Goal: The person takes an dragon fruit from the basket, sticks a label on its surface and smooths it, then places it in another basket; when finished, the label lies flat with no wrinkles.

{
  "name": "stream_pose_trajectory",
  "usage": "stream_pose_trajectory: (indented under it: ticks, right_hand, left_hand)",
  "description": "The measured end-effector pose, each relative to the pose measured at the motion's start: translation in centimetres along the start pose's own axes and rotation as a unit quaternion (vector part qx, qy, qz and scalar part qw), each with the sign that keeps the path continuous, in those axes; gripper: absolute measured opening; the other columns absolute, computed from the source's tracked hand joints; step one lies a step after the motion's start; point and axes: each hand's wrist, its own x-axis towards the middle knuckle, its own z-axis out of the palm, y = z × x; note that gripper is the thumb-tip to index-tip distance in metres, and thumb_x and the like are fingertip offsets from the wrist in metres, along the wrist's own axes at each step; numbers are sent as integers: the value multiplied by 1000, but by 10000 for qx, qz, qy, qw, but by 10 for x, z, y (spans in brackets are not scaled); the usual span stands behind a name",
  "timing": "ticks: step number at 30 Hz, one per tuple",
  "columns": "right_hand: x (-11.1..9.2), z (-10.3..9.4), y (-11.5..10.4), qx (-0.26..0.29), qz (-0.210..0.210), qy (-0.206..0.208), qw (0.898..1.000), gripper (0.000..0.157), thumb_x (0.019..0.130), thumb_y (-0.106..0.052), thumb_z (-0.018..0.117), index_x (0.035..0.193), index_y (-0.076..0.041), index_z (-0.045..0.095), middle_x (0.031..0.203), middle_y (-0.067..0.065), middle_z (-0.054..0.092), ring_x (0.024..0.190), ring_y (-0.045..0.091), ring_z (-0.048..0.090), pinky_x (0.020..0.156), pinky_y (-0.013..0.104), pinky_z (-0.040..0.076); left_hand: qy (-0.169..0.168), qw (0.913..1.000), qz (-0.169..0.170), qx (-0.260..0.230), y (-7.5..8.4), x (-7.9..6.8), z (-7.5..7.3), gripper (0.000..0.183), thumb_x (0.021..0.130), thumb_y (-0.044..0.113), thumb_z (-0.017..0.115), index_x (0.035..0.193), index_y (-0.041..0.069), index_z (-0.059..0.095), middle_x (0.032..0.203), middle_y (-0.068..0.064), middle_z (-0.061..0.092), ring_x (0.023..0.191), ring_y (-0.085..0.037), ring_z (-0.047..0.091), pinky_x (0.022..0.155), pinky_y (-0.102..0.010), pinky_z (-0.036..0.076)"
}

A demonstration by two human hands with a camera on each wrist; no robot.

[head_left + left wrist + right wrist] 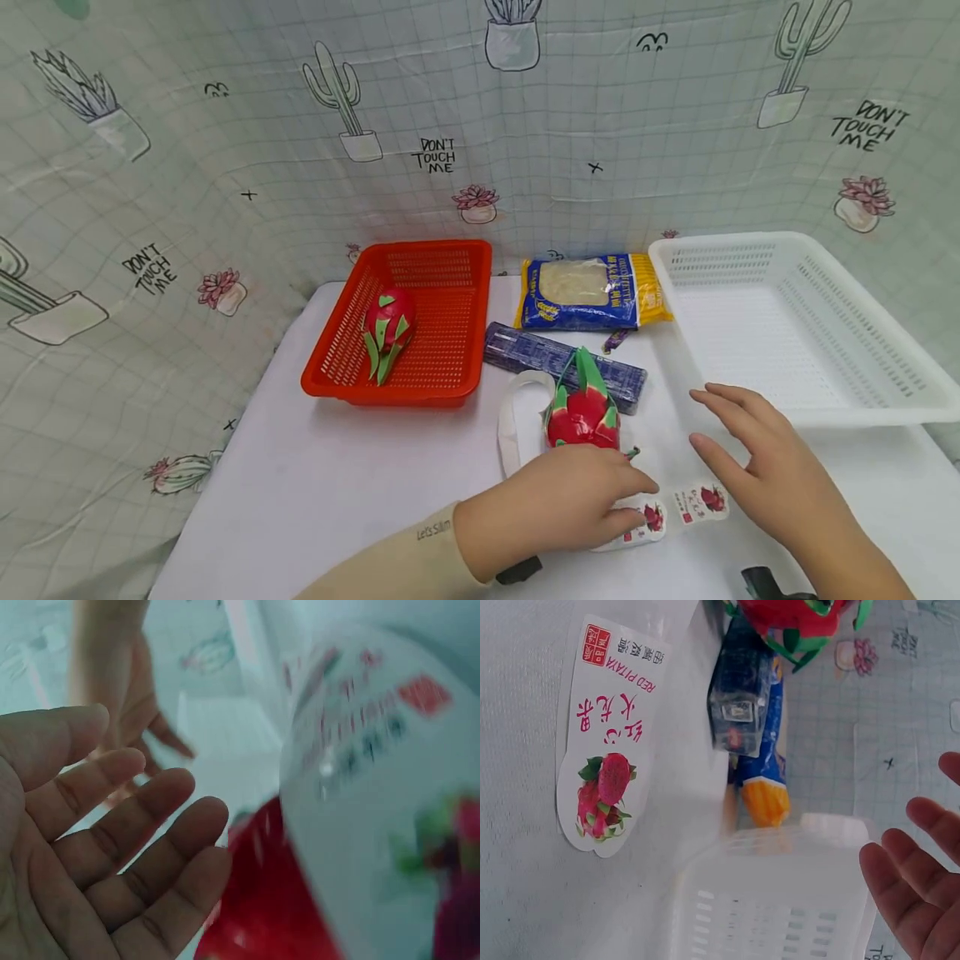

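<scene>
A red dragon fruit with green leaf tips (581, 421) lies on the table, partly hidden behind my left hand (555, 498). In the left wrist view that hand's fingers (169, 836) are relaxed and hold nothing, beside the fruit's red skin (262, 900) and a large printed white label (360, 780). A white paper band (508, 425) loops beside the fruit. "Red pitaya" labels with fruit pictures, one (650, 518) by my left fingertips and another (701, 502) between my hands, lie on the white surface. My right hand (776, 467) hovers with spread fingers near the white basket (810, 410).
At the left a red basket (397, 396) holds another dragon fruit (390, 325). A dark blue wrapped box (525, 348) lies behind the near fruit. Farther back are a blue-and-yellow food packet (592, 292) and a small purple wrapper (617, 340). A printed curtain (525, 125) borders the table.
</scene>
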Motion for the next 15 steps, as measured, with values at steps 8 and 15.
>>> stream_pose_trajectory:
  ticks: [8,15]
  right_hand:
    - [0,-2,-2,95,-126,171,9997,48,97,-20,79,142,-19,66,147,12,58,130,37,54,102,-8,11]
    - [-2,-1,-3,184,-275,329,9989,50,93,-15,82,141,-19,68,145,10,60,129,30,52,104,-9,15]
  left_hand:
    - [-977,9946,-23,348,18,32,17,52,98,50,74,147,43,61,136,22,67,122,8,61,100,-17,55]
    - [-1634,9855,-48,454,25,40,32,65,93,34,83,151,46,57,150,16,57,134,3,55,97,-19,59]
